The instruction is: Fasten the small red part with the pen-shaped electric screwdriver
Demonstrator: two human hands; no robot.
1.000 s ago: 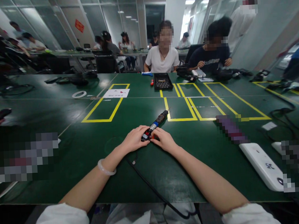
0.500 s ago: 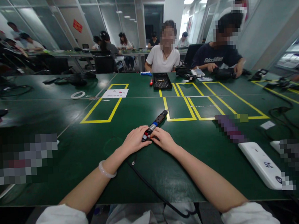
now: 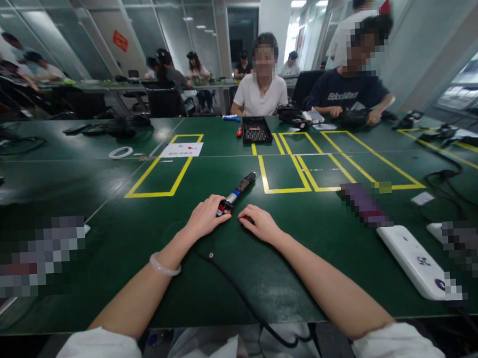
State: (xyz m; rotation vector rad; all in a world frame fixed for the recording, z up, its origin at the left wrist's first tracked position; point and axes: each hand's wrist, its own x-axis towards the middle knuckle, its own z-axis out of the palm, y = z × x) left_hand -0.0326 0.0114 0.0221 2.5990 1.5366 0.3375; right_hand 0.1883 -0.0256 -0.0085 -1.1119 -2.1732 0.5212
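Note:
A slim electric screwdriver [image 3: 237,193] lies slanted over the green table, its thin metal tip pointing away to the right. It has a black nose, a silver and blue middle, and red parts at the near end. My left hand [image 3: 205,215], with a pale bracelet at the wrist, is closed around that near end. Just to the right, my right hand [image 3: 260,223] rests apart from the screwdriver. Its fingers are curled in together, and whatever they may hold is hidden. A black cable [image 3: 236,287] runs below my hands toward my lap.
Yellow tape frames [image 3: 287,190] mark the green table [image 3: 213,303]. A black tray [image 3: 257,130] stands at the far side beside a small red item [image 3: 239,131]. A printed sheet [image 3: 182,150] lies left of it. A white power bank [image 3: 414,263] is at right. People sit opposite.
My right hand has come away from the screwdriver, leaving a gap. My left hand has moved slightly left with the screwdriver in it.

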